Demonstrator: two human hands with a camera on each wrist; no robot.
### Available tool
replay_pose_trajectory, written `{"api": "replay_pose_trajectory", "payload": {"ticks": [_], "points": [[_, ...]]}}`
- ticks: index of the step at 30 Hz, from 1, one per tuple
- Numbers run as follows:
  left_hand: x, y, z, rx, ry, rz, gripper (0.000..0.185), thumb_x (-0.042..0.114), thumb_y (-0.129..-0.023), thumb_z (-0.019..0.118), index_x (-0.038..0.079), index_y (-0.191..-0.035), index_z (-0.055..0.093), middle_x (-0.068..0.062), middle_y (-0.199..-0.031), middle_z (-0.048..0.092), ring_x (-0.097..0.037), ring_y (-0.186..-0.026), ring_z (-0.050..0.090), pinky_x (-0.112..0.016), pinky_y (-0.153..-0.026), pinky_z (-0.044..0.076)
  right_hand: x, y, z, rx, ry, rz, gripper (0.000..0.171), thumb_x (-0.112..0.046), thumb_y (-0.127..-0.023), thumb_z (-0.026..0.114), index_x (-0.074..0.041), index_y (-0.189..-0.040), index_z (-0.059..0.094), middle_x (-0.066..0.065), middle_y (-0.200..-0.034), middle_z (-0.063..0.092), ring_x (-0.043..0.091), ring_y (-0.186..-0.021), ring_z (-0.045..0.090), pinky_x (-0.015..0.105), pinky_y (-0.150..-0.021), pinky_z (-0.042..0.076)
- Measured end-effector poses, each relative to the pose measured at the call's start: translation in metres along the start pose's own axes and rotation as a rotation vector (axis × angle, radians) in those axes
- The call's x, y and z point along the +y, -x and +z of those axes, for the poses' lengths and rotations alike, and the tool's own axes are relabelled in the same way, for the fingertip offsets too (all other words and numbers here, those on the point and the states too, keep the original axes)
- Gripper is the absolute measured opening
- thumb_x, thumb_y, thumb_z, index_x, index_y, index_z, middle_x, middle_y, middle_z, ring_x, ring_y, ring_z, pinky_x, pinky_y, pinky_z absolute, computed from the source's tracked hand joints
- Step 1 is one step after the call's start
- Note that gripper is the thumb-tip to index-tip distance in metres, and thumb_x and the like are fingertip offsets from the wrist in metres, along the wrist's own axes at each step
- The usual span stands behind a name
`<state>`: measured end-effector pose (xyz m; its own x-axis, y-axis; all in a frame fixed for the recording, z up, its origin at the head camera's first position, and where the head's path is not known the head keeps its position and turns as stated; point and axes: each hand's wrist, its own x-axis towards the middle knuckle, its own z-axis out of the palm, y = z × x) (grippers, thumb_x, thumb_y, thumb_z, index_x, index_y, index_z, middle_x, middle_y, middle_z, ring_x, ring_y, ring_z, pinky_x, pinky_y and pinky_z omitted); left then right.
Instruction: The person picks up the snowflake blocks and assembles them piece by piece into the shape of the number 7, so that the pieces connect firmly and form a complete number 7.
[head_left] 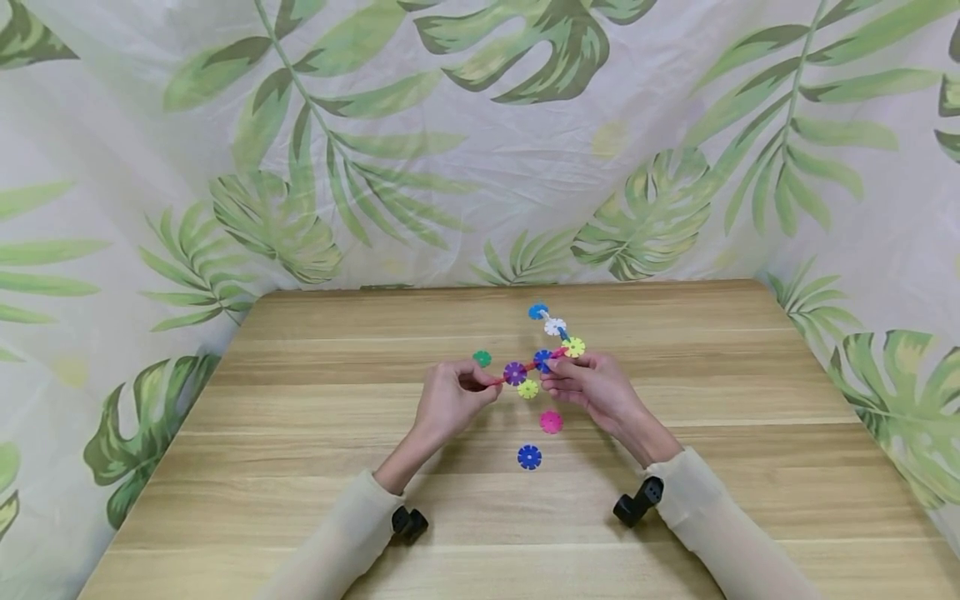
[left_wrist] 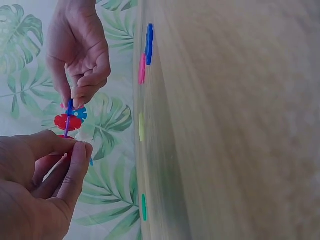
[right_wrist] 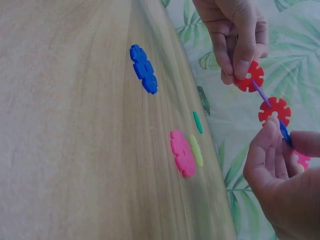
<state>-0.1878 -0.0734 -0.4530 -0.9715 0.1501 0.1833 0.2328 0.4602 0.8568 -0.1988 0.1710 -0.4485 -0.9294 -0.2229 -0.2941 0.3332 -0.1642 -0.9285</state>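
The left hand (head_left: 450,398) has its thumb and forefinger curled and pinched on one end of a chain of snowflake discs (head_left: 542,350), gripping a red disc (right_wrist: 249,77) there; the other fingers are folded in behind. The right hand (head_left: 592,385) faces it, fingers bent, pinching the same chain further along at a blue disc (head_left: 543,360), so the piece is held between the two hands just above the wooden table (head_left: 300,467). Between the two sets of fingertips sit a purple disc (head_left: 514,372) and a second red one (right_wrist: 274,110), seen edge-on in some views. Beyond the right hand's fingers the chain runs on away from the person, through a yellow-green disc (head_left: 574,347), a white disc (head_left: 554,327) and a light blue disc (head_left: 537,312) at the far end. Loose pieces lie flat on the table around the hands: a yellow disc (head_left: 528,388) directly beneath the gap between them, a pink disc (head_left: 551,422) a little nearer the person, and a dark blue disc (head_left: 528,457) nearer still, between the two wrists. A green disc (head_left: 482,358) lies just beyond the left hand's knuckles. Both forearms wear pale sleeves (head_left: 345,533), each with a small black camera mount (head_left: 637,502) at the wrist. A leaf-print cloth (head_left: 480,142) hangs behind and around the table.
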Motion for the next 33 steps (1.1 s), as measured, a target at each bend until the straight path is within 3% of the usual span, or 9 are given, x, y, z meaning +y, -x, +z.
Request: {"api": "replay_pose_trajectory", "payload": {"ticks": [8, 17, 21, 25, 33], "points": [[0.002, 0.000, 0.002, 0.018, 0.028, 0.000, 0.010, 0.004, -0.084, 0.085, 0.010, -0.081, 0.079, -0.007, -0.084, 0.080, -0.013, -0.072, 0.074, -0.023, -0.064, 0.062, 0.004, 0.004, 0.005, -0.036, -0.001, 0.004, 0.033, -0.014, -0.105, 0.066, 0.009, -0.127, 0.065, 0.005, -0.094, 0.080, 0.015, -0.088, 0.078, 0.035, -0.091, 0.065], [0.004, -0.002, 0.010, -0.007, 0.076, 0.027, 0.009, 0.001, -0.084, 0.085, 0.007, -0.082, 0.078, -0.009, -0.087, 0.081, -0.015, -0.075, 0.076, -0.022, -0.066, 0.063, 0.009, 0.003, 0.016, -0.067, -0.012, 0.016, 0.018, -0.009, -0.102, 0.068, 0.003, -0.113, 0.076, 0.005, -0.089, 0.082, 0.014, -0.082, 0.079, 0.033, -0.084, 0.066], [0.003, -0.003, 0.013, -0.019, 0.086, 0.026, 0.010, 0.001, -0.085, 0.084, 0.007, -0.083, 0.077, -0.009, -0.088, 0.080, -0.014, -0.076, 0.075, -0.022, -0.068, 0.063, 0.009, 0.003, 0.016, -0.044, -0.005, 0.015, 0.022, -0.008, -0.103, 0.067, 0.006, -0.118, 0.074, 0.004, -0.088, 0.081, 0.013, -0.082, 0.079, 0.032, -0.084, 0.066], [0.002, -0.005, 0.010, -0.071, 0.089, 0.004, 0.009, 0.003, -0.085, 0.085, 0.007, -0.090, 0.078, -0.008, -0.091, 0.080, -0.015, -0.080, 0.076, -0.024, -0.072, 0.064, 0.009, 0.003, 0.015, -0.024, 0.016, 0.016, 0.027, -0.007, -0.104, 0.065, 0.010, -0.125, 0.069, 0.004, -0.091, 0.081, 0.013, -0.084, 0.079, 0.033, -0.087, 0.066], [-0.012, -0.026, -0.013, -0.147, -0.058, -0.055, 0.018, 0.011, -0.090, 0.083, 0.004, -0.105, 0.076, -0.007, -0.099, 0.078, -0.019, -0.092, 0.073, -0.034, -0.084, 0.063, 0.008, 0.003, 0.007, -0.006, 0.009, 0.003, 0.026, -0.007, -0.104, 0.065, 0.009, -0.125, 0.068, 0.003, -0.091, 0.080, 0.013, -0.084, 0.078, 0.032, -0.087, 0.065]]}}
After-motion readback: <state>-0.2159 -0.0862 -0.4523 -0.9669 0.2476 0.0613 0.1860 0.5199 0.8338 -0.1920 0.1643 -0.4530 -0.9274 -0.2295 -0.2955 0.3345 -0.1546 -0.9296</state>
